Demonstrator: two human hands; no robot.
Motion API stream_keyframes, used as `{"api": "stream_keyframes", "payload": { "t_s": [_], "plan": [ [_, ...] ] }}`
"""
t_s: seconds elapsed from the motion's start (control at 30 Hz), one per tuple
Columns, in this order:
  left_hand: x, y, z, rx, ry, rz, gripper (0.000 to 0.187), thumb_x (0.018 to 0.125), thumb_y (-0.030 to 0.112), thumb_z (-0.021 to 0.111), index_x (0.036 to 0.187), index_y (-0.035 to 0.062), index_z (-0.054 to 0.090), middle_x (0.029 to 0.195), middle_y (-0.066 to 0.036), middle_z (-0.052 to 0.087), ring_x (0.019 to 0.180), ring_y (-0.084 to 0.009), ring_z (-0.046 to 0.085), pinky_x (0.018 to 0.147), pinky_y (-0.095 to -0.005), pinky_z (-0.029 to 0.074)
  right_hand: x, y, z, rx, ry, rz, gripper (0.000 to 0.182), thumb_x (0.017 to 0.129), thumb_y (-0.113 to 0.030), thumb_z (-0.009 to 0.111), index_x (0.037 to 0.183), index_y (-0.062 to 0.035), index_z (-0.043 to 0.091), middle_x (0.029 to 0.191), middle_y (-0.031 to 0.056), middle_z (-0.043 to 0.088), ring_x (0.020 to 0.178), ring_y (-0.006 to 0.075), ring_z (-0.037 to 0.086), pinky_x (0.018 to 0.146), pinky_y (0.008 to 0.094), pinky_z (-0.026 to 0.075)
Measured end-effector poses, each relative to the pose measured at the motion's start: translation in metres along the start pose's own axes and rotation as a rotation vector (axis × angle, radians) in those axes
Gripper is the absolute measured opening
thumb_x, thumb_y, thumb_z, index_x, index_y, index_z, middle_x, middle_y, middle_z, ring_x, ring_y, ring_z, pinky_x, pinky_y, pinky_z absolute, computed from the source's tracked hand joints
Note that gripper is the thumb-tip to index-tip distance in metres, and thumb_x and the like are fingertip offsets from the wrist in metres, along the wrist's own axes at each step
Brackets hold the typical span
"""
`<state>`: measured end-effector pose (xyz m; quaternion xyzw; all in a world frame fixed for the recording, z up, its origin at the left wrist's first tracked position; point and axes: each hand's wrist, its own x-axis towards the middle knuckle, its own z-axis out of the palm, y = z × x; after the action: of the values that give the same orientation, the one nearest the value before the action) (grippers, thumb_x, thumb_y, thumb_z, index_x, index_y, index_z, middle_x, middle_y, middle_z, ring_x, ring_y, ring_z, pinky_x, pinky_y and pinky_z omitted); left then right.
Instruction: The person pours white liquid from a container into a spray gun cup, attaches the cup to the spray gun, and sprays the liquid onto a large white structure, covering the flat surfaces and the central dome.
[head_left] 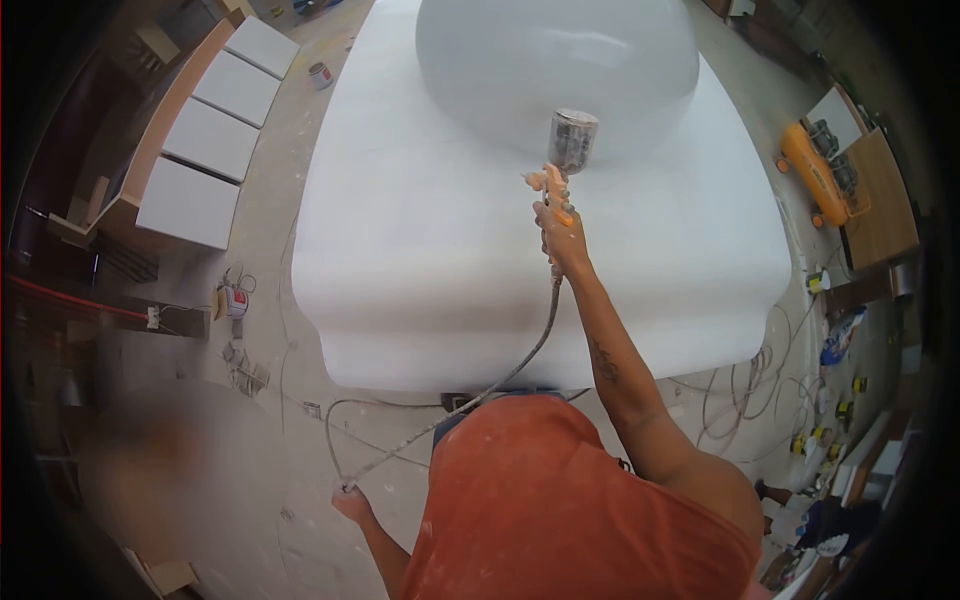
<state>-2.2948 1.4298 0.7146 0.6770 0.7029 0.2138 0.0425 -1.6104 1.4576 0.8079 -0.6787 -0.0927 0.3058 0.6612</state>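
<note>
My right hand is wrapped round the grip of a spray gun, which has orange parts and a metal paint cup on top. The gun is held over a large white panel with a curved, stepped front edge. Behind the cup rises a rounded, glossy pale-grey form. A hose runs from the gun's handle down to the lower left. Low on the left, my left hand is closed around a bend of this hose, away from the panel.
White-fronted cabinets line the left side. Paint cans, including one can, stand on the floor. An orange air compressor is at the right, with coiled hoses below it. A blurred patch covers the lower left.
</note>
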Motion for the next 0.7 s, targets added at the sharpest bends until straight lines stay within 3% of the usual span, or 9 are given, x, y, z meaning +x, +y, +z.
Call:
{"api": "stream_keyframes", "payload": {
  "t_s": [0.13,0.23,0.4,0.53,0.6,0.7],
  "plan": [
    [-0.017,-0.016,-0.006,-0.034,0.018,0.004,0.030,0.089,0.014,0.066,0.066,-0.0017,0.055,0.058,-0.021,0.051,0.051,-0.0320,0.043,0.053,-0.0478,0.036,-0.014,-0.025,0.041,-0.073,-0.098,-0.037,0.035,0.094,-0.036,0.064,0.082,-0.0038,0.059,0.053,-0.0026,0.043,0.041,0.0078,0.038,0.042,0.0260,0.034],
    [-0.020,-0.023,-0.004,0.040,-0.029,-0.030,0.033,0.089,0.016,0.067,0.064,-0.0015,0.053,0.056,-0.021,0.049,0.049,-0.0318,0.042,0.052,-0.0481,0.035,-0.016,-0.034,0.069,0.020,-0.083,-0.097,0.031,0.096,-0.033,0.063,0.081,-0.0060,0.058,0.046,-0.0076,0.033,0.035,0.0051,0.028,0.037,0.0249,0.026],
    [0.007,-0.031,0.005,-0.035,-0.086,-0.070,0.044,0.092,0.025,0.068,0.064,-0.0040,0.052,0.056,-0.022,0.047,0.051,-0.0333,0.039,0.053,-0.0501,0.033,0.004,-0.015,0.091,-0.009,0.073,-0.126,0.031,0.097,-0.033,0.062,0.082,-0.0055,0.060,0.052,-0.0034,0.042,0.039,0.0061,0.034,0.039,0.0249,0.031],
    [0.023,-0.039,0.015,0.019,-0.065,0.040,0.037,0.090,0.020,0.068,0.065,-0.0030,0.053,0.057,-0.024,0.050,0.050,-0.0391,0.044,0.052,-0.0499,0.034,0.002,-0.002,0.055,-0.146,0.153,-0.175,0.033,0.097,-0.033,0.062,0.081,-0.0051,0.060,0.055,-0.0019,0.045,0.041,0.0068,0.037,0.041,0.0258,0.034],
    [0.027,-0.038,0.016,0.013,-0.175,0.141,0.035,0.090,0.019,0.067,0.066,-0.0030,0.055,0.060,-0.025,0.051,0.053,-0.0425,0.048,0.053,-0.0509,0.035,-0.020,-0.007,0.041,-0.198,0.265,-0.053,0.036,0.096,-0.033,0.062,0.082,0.0008,0.064,0.068,0.0037,0.058,0.060,0.0141,0.051,0.058,0.0341,0.042],
    [0.031,-0.026,0.010,0.131,-0.266,0.134,0.032,0.090,0.019,0.066,0.067,-0.0022,0.057,0.062,-0.025,0.053,0.055,-0.0431,0.050,0.054,-0.0509,0.036,-0.044,-0.020,0.044,-0.149,0.179,-0.081,0.036,0.097,-0.033,0.060,0.088,0.0016,0.068,0.070,0.0062,0.060,0.065,0.0160,0.053,0.063,0.0336,0.044]
  ]
}}
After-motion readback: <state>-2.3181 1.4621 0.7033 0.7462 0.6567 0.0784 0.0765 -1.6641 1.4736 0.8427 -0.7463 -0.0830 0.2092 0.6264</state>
